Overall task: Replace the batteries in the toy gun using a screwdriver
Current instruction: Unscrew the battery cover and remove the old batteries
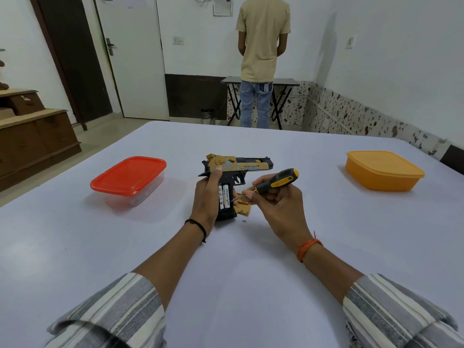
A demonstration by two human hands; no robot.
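left hand (pixel 207 197) grips the toy gun (pixel 236 169) upright above the counter (pixel 226 259), batteries (pixel 224 197) exposed; right hand (pixel 278 204) grasps the screwdriver (pixel 273 183), tip at the grip.

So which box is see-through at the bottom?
The red-lidded box, left of the toy gun. Its lower part is clear plastic, while the orange box on the right is solid orange all over.

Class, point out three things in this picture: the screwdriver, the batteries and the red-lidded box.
screwdriver (pixel 277 181): head view, on its black and yellow handle.
batteries (pixel 226 197): head view, on the white battery's label.
red-lidded box (pixel 129 175): head view, on its red lid.
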